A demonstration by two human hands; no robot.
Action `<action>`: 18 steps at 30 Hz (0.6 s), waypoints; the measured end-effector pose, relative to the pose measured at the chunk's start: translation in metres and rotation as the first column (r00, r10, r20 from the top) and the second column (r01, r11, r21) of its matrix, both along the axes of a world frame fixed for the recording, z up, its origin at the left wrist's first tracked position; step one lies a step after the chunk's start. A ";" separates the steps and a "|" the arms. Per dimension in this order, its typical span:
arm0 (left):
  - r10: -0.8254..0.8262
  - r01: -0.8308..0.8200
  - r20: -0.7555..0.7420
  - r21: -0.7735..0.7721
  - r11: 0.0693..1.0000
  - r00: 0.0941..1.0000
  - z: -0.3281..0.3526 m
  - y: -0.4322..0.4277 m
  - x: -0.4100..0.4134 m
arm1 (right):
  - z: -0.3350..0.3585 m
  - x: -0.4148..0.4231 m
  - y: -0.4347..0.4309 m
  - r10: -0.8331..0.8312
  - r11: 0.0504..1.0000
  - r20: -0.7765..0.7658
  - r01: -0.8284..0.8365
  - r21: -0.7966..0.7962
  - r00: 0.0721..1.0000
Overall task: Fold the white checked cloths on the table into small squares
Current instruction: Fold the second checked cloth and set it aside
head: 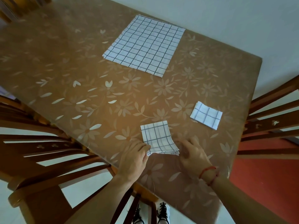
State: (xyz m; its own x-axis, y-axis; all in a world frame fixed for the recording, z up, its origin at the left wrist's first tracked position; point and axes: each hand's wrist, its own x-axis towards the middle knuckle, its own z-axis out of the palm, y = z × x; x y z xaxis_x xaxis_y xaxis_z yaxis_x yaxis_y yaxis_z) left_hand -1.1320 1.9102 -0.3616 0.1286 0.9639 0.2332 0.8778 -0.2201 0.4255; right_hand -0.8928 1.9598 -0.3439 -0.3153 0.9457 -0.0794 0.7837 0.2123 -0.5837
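Observation:
A small folded white checked cloth (157,137) lies near the table's front edge. My left hand (135,157) pinches its near left corner. My right hand (192,152) is at its near right corner, fingers curled at the layered edge; whether they grip it is unclear. A second cloth (206,115), folded into a small square, lies to the right, apart from both hands. A stack of unfolded white checked cloths (144,44) lies flat at the far middle of the table.
The table (72,75) has a brown floral cover. Wooden chairs stand at the left (32,143), at the right (273,117) and in front of me. My shoes (163,212) show below the table edge on a pale floor.

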 end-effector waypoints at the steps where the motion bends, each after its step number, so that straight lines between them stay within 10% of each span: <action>1: 0.003 -0.003 -0.002 -0.002 1.000 1.000 -0.001 -0.001 0.000 | -0.002 0.000 -0.002 0.054 0.998 0.038 -0.054 0.013 0.998; 5: 0.016 -0.016 0.015 -0.023 1.000 1.000 -0.005 -0.003 -0.001 | 0.013 -0.019 0.004 0.167 0.970 0.118 -0.185 0.158 0.979; 11: 0.067 -0.060 0.108 -0.061 0.996 0.992 -0.009 -0.003 -0.004 | -0.114 0.039 0.026 0.125 0.953 0.135 -0.081 -0.292 0.983; 18: 0.233 -0.202 0.166 -0.184 0.962 0.958 -0.005 0.009 -0.006 | 0.003 -0.032 0.039 -0.065 0.983 -0.034 0.058 -0.172 0.997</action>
State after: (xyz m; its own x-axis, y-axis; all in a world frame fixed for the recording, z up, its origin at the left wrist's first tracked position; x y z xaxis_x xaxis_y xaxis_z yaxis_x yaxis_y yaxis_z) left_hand -1.1378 1.9190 -0.3664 -0.1184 0.9905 0.0699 0.7992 0.0532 0.5987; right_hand -0.9251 1.9984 -0.3404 -0.2629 0.9370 -0.2299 0.7678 0.0589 -0.6380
